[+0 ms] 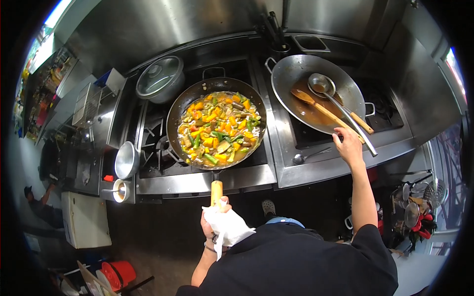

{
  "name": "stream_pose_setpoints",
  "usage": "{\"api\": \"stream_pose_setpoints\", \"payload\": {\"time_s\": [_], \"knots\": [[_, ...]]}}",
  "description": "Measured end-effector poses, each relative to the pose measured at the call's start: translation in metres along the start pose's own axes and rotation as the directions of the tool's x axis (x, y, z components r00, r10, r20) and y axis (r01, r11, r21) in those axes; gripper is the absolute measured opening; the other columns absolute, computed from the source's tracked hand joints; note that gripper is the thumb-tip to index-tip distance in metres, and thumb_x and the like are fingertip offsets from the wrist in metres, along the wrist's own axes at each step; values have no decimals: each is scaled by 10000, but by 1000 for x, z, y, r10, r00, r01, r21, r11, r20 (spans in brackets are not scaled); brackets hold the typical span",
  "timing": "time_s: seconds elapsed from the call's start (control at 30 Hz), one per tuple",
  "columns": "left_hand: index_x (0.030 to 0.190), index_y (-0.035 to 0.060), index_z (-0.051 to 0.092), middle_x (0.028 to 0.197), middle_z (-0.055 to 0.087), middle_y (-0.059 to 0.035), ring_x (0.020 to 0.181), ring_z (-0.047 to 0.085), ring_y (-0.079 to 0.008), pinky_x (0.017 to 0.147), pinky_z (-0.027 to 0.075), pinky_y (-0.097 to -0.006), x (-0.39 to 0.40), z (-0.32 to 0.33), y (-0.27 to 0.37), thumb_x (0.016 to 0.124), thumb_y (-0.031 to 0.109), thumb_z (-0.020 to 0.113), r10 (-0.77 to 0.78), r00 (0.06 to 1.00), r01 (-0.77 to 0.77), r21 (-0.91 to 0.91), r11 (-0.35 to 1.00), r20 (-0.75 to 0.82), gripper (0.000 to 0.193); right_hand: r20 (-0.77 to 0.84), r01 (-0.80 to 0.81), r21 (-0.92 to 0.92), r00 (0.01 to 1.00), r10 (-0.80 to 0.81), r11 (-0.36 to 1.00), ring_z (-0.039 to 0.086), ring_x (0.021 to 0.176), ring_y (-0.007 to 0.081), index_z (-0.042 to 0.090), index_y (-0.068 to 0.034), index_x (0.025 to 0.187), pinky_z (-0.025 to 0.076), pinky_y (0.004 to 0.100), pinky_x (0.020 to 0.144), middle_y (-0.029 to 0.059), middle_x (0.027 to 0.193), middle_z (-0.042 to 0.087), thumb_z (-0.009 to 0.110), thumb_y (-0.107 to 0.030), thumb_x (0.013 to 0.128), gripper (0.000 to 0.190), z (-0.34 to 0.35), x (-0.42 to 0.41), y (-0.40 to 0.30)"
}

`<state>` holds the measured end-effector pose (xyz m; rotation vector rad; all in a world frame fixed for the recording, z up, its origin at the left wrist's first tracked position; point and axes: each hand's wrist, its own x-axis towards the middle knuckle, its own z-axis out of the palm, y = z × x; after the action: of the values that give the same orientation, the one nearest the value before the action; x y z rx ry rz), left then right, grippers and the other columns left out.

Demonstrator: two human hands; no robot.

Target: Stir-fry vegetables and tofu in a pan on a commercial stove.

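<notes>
My left hand [214, 222] is closed around the wooden handle [217, 192] of a large dark wok [177, 100], with a white cloth [231, 226] over part of the hand. The wok holds cut vegetables [218, 129] in sauce, orange and green pieces among them. My right hand [347, 142] is at the near rim of a wide steel wok [296, 68], fingers bent, by the handle of a wooden spoon [304, 96]; whether it touches is unclear. In that wok's brown liquid [307, 114] also rest a steel ladle [319, 84] and a round utensil with a wooden handle [361, 123].
A glass-lidded pot [160, 79] stands behind the left burner [163, 146]. Left of it are a steel bowl [126, 161] and a cup [120, 191]. A small ladle [300, 159] lies on the right ledge. Another person [46, 209] is at far left.
</notes>
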<state>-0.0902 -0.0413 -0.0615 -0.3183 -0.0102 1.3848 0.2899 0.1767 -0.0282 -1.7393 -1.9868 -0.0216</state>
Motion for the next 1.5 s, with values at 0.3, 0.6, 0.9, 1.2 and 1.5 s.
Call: {"api": "stream_pose_setpoints", "payload": {"time_s": [0.3, 0.6, 0.9, 1.2, 1.5], "knots": [[1215, 144, 392, 784, 465, 45, 587, 479, -57, 503, 393, -202, -12, -16, 25, 814, 368, 602, -119, 990, 131, -180, 975, 76, 505, -72, 2, -140, 997, -12, 990, 598, 898, 286, 636, -85, 921, 484, 397, 791, 121, 896, 625, 641, -209, 779, 188, 24, 58, 35], [1387, 39, 219, 857, 485, -124, 566, 433, -171, 501, 398, -273, -17, -7, 24, 784, 432, 675, 16, 1000, -14, 162, 987, -14, 852, 688, -84, 374, 693, -215, 924, 644, 651, 205, 649, -45, 993, 524, 336, 635, 137, 743, 655, 604, -104, 793, 213, -3, 15, -33], [1363, -11, 257, 874, 526, -169, 774, 577, -279, 686, 543, -407, -15, -34, 26, 830, 592, 516, -100, 995, 94, 190, 977, 19, 846, 468, 244, -134, 870, -156, 960, 609, 909, 272, 645, -107, 989, 503, 387, 774, 76, 957, 633, 661, -163, 718, 277, 122, -36, 33], [1261, -28, 439, 867, 626, -169, 741, 649, -253, 633, 555, -354, -51, -212, 98, 902, 436, 472, 230, 940, -59, 543, 837, -252, 587, 544, 411, -59, 777, -316, 910, 612, 810, 288, 609, -80, 828, 491, 404, 696, 95, 827, 636, 628, -193, 753, 137, 131, -21, 34], [1097, -5, 596, 1113, 601, -224, 1045, 580, -346, 898, 453, -401, -173, -317, 113, 710, 400, 700, 830, 215, 926, 378, -5, -515, 569, 283, 400, 197, 850, -443, 895, 592, 736, 242, 625, -136, 828, 421, 355, 650, 39, 758, 598, 653, -155, 767, 70, 7, 10, -70]]}}
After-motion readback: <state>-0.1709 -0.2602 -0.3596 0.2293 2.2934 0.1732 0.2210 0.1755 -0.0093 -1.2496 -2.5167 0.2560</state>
